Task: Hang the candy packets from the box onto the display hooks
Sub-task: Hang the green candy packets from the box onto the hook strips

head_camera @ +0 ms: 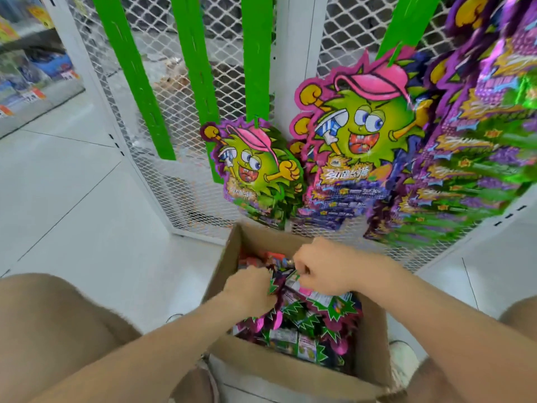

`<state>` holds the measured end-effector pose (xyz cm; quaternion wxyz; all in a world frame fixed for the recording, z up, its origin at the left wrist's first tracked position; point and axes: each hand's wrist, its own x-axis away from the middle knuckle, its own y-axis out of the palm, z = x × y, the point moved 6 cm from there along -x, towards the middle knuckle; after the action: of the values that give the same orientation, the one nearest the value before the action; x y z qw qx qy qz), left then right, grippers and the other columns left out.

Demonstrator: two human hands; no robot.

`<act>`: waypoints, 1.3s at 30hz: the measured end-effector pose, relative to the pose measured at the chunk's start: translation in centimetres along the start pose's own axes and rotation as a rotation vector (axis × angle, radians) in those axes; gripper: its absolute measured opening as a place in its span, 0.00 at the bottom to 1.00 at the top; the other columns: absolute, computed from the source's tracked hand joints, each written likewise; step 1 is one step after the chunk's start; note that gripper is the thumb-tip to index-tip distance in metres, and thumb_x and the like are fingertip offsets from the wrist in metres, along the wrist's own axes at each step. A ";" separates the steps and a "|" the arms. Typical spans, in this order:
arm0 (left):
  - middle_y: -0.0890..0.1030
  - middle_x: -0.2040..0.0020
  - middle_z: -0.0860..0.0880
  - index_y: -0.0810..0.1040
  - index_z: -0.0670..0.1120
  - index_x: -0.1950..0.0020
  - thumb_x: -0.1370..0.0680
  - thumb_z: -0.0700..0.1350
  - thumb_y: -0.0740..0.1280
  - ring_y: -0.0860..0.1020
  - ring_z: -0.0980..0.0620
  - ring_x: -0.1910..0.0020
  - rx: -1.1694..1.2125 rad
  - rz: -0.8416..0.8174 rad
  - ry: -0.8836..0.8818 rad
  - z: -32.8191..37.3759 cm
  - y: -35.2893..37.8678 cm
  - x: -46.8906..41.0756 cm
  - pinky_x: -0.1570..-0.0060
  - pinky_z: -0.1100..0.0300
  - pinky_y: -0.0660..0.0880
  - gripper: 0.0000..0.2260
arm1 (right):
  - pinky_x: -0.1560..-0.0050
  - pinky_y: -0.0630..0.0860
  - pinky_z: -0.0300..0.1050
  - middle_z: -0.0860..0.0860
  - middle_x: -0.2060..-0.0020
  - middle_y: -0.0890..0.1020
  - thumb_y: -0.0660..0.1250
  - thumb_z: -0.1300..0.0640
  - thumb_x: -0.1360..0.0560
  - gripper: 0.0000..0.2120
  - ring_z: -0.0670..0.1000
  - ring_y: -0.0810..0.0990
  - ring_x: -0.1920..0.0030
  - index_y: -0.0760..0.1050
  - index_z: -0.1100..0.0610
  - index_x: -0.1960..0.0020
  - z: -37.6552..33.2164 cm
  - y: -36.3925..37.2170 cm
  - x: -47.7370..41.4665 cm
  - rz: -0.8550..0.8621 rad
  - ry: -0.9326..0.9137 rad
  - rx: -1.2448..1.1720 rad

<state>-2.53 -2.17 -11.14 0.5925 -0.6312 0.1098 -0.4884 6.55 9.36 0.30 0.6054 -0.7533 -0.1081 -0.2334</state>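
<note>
An open cardboard box (290,370) stands on the floor in front of me, full of purple and green candy packets (316,318). Both my hands are inside it. My left hand (250,289) grips a bunch of packets at their spiky edges. My right hand (322,269) pinches the top of a packet (286,282) between the two hands. Green hanging strips (255,56) hang on the white mesh display. Candy packets hang from one strip (255,170) and in thick bunches to the right (360,141).
The white mesh panel (186,181) stands behind the box, with bare green strips (136,80) on its left part. More packet bunches (479,146) fill the far right. White tiled floor (87,205) lies to the left, shop shelves (32,68) beyond. My knees flank the box.
</note>
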 end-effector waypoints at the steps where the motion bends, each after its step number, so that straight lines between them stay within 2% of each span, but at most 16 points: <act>1: 0.80 0.37 0.41 0.74 0.43 0.32 0.21 0.59 0.68 0.81 0.38 0.37 0.001 -0.092 -0.020 -0.4 2.3 -0.7 0.41 0.46 0.81 0.25 | 0.54 0.80 0.65 0.55 0.63 0.75 0.65 0.52 0.21 0.13 0.57 0.75 0.61 0.71 0.59 0.61 0.5 1.0 0.0 -0.039 0.018 0.059; 3: 0.70 0.22 0.38 0.58 0.38 0.17 0.19 0.60 0.68 0.73 0.37 0.26 -0.008 -0.248 -0.034 -1.0 6.1 -1.8 0.32 0.47 0.75 0.40 | 0.55 0.80 0.64 0.55 0.62 0.73 0.64 0.53 0.19 0.13 0.59 0.75 0.60 0.68 0.57 0.60 1.0 2.2 0.2 -0.105 0.018 0.080; 5: 0.69 0.21 0.37 0.43 0.37 0.14 0.17 0.55 0.68 0.72 0.38 0.25 0.011 -0.318 -0.013 -1.3 8.0 -2.5 0.33 0.50 0.73 0.45 | 0.55 0.80 0.63 0.55 0.56 0.75 0.63 0.54 0.18 0.07 0.59 0.78 0.57 0.72 0.57 0.52 1.5 2.6 0.3 -0.124 0.006 0.063; 6: 0.74 0.25 0.37 0.42 0.37 0.14 0.17 0.52 0.69 0.76 0.38 0.29 0.035 -0.312 -0.016 -1.5 8.6 -2.9 0.38 0.51 0.75 0.45 | 0.54 0.81 0.61 0.55 0.52 0.76 0.62 0.54 0.17 0.06 0.59 0.79 0.54 0.74 0.57 0.47 1.7 2.6 0.3 -0.127 0.010 0.060; 8: 0.79 0.33 0.38 0.54 0.38 0.16 0.18 0.46 0.70 0.80 0.38 0.37 0.072 -0.262 -0.017 -1.8 9.2 -3.8 0.48 0.51 0.77 0.37 | 0.53 0.82 0.61 0.55 0.50 0.76 0.62 0.54 0.17 0.08 0.60 0.80 0.50 0.74 0.57 0.43 1.7 2.3 0.4 -0.107 -0.010 0.054; 11: 0.83 0.44 0.43 0.77 0.44 0.35 0.21 0.40 0.67 0.83 0.40 0.47 0.067 -0.116 0.028 -2.3 8.1 -4.8 0.57 0.50 0.78 0.14 | 0.59 0.79 0.56 0.54 0.52 0.74 0.62 0.53 0.16 0.08 0.58 0.79 0.54 0.73 0.57 0.45 1.6 1.7 0.6 -0.097 -0.008 0.033; 15: 0.86 0.54 0.47 0.80 0.49 0.58 0.26 0.40 0.65 0.83 0.44 0.53 0.137 -0.021 0.150 -2.1 2.3 -4.6 0.53 0.55 0.78 0.06 | 0.66 0.71 0.51 0.54 0.54 0.72 0.61 0.56 0.15 0.06 0.52 0.74 0.63 0.71 0.59 0.42 2.1 0.8 0.7 -0.078 0.058 0.038; 16: 0.86 0.55 0.49 0.81 0.50 0.58 0.27 0.42 0.65 0.82 0.46 0.54 0.160 -0.026 0.193 -1.7 0.1 -4.0 0.52 0.58 0.75 0.06 | 0.66 0.72 0.52 0.54 0.54 0.72 0.62 0.59 0.15 0.05 0.52 0.73 0.63 0.70 0.59 0.40 2.3 0.5 0.6 -0.058 0.074 0.036; 18: 0.83 0.59 0.54 0.81 0.55 0.58 0.25 0.44 0.67 0.80 0.53 0.59 0.246 -0.048 0.289 -0.9 -4.2 -2.1 0.55 0.59 0.71 0.07 | 0.62 0.74 0.52 0.56 0.47 0.74 0.66 0.64 0.19 0.19 0.53 0.74 0.56 0.65 0.57 0.30 2.3 -0.2 0.6 -0.025 0.059 -0.020; 21: 0.80 0.58 0.53 0.83 0.46 0.48 0.17 0.39 0.68 0.75 0.57 0.60 0.483 -0.056 0.405 -0.4 -9.6 1.3 0.55 0.63 0.71 0.05 | 0.40 0.76 0.56 0.55 0.34 0.75 0.73 0.59 0.22 0.32 0.56 0.73 0.35 0.62 0.53 0.22 2.2 -2.0 1.3 0.054 -0.009 -0.179; 24: 0.82 0.55 0.58 0.81 0.44 0.43 0.15 0.38 0.67 0.77 0.62 0.55 0.726 0.005 0.419 -0.8 -13.6 3.9 0.50 0.68 0.72 0.04 | 0.43 0.74 0.53 0.57 0.40 0.78 0.71 0.50 0.18 0.13 0.59 0.77 0.39 0.75 0.54 0.38 2.4 -4.3 2.4 0.150 -0.018 -0.313; 28: 0.85 0.47 0.48 0.82 0.50 0.39 0.15 0.41 0.68 0.79 0.62 0.49 0.817 0.114 0.383 -1.4 -16.6 4.6 0.47 0.62 0.73 0.07 | 0.48 0.79 0.54 0.52 0.43 0.81 0.74 0.48 0.21 0.19 0.50 0.80 0.47 0.78 0.52 0.32 3.2 -6.3 3.7 0.264 -0.066 -0.672; 31: 0.83 0.53 0.61 0.82 0.52 0.40 0.15 0.40 0.68 0.78 0.69 0.57 0.819 0.163 0.382 -0.9 -17.5 4.9 0.51 0.68 0.73 0.08 | 0.51 0.78 0.54 0.54 0.55 0.86 0.76 0.51 0.22 0.03 0.48 0.82 0.55 0.82 0.46 0.50 3.7 -6.7 3.9 0.320 -0.101 -0.809; 34: 0.81 0.60 0.64 0.81 0.53 0.43 0.14 0.38 0.66 0.77 0.69 0.59 0.772 0.214 0.397 -0.1 -18.5 5.6 0.58 0.74 0.72 0.09 | 0.38 0.81 0.56 0.50 0.48 0.88 0.75 0.56 0.21 0.07 0.52 0.87 0.46 0.82 0.50 0.43 3.8 -7.1 3.9 0.319 -0.116 -0.840; 37: 0.80 0.55 0.50 0.82 0.52 0.42 0.14 0.39 0.66 0.76 0.62 0.57 0.739 0.255 0.407 0.0 -19.3 6.2 0.58 0.73 0.72 0.09 | 0.33 0.79 0.57 0.51 0.35 0.84 0.76 0.55 0.22 0.20 0.51 0.85 0.39 0.77 0.51 0.31 3.6 -7.4 3.6 0.305 -0.122 -0.896; 39: 0.82 0.50 0.42 0.83 0.49 0.40 0.15 0.39 0.67 0.78 0.57 0.53 0.702 0.288 0.423 0.0 -19.7 6.3 0.56 0.70 0.74 0.08 | 0.36 0.81 0.51 0.48 0.40 0.86 0.75 0.55 0.20 0.17 0.51 0.85 0.40 0.79 0.48 0.33 2.9 -7.9 3.7 0.338 -0.174 -0.969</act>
<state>-7.99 -1.30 8.79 0.7978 -0.2556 0.1429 -0.5271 6.85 13.65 8.47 0.2051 -0.9706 0.0854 -0.0920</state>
